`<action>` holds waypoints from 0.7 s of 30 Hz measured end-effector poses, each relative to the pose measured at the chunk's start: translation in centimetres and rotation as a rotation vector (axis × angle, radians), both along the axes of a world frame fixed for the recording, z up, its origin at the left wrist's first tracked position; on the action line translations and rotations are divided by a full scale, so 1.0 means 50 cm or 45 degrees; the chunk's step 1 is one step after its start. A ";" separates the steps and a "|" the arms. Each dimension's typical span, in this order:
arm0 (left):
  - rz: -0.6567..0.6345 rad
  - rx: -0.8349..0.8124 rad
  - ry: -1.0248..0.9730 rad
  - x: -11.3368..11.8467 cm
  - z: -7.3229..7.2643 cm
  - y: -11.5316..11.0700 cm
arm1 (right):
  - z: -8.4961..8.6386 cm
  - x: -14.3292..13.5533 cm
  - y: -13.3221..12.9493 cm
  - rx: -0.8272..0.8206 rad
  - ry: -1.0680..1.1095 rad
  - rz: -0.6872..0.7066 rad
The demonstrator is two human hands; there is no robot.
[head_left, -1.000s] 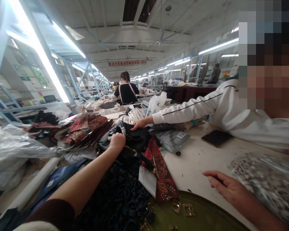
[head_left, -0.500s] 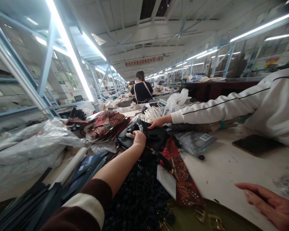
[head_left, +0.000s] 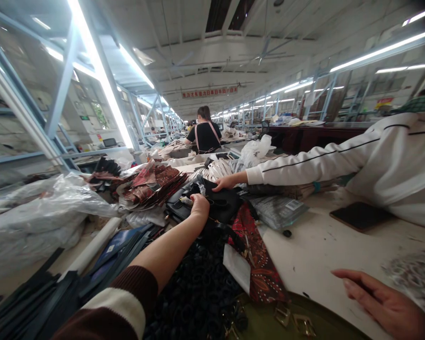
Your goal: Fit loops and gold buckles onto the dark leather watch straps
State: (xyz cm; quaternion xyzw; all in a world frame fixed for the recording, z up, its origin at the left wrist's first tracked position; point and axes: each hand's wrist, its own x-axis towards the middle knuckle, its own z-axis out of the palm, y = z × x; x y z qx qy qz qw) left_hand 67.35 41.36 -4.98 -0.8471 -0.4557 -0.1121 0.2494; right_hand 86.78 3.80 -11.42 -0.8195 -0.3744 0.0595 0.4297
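My left hand (head_left: 200,208), in a brown and cream cuff, reaches forward with its fingers closed on a black leather bag (head_left: 226,208). A pale crumpled piece, perhaps wrapping, shows beside my fingertips. A co-worker's hand (head_left: 224,182) from a white sleeve rests on the same bag from the right. My right hand (head_left: 378,297) is over the table at the lower right, its fingers stretched out and holding nothing. Below my left forearm lies a heap of small black loops (head_left: 191,278). Next to it is a red patterned strip (head_left: 258,264) with metal fittings.
An olive tray-like surface (head_left: 326,318) with gold buckles is at the bottom. A phone (head_left: 361,216) and a clear plastic packet (head_left: 278,211) lie on the pale table. Plastic-wrapped bundles (head_left: 46,222), dark strips (head_left: 56,293) and patterned cut pieces (head_left: 148,184) crowd the left.
The whole view has shifted slightly, so most things sit a little further left. Both hands on the bag keep their hold, and my right hand stays outstretched.
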 end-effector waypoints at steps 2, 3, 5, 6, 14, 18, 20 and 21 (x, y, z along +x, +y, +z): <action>0.024 -0.003 0.004 0.000 0.003 -0.003 | 0.008 -0.001 -0.002 -0.083 0.107 0.083; 0.035 -0.002 0.007 0.000 0.004 -0.004 | 0.013 -0.003 -0.002 -0.108 0.143 0.098; 0.054 0.003 0.018 0.001 0.007 -0.008 | 0.022 -0.009 -0.003 -0.118 0.153 0.081; 0.062 0.007 0.027 0.001 0.008 -0.010 | 0.026 -0.013 -0.003 -0.120 0.150 0.078; 0.060 0.028 0.089 0.001 0.020 -0.024 | 0.034 -0.021 -0.003 -0.068 0.145 0.092; 0.028 0.043 0.142 0.002 0.027 -0.033 | 0.032 -0.018 -0.005 -0.064 0.122 0.116; 0.015 0.048 0.171 0.004 0.035 -0.041 | 0.041 -0.023 -0.006 -0.052 0.116 0.116; 0.004 0.046 0.179 0.004 0.040 -0.046 | 0.047 -0.027 -0.007 -0.034 0.115 0.116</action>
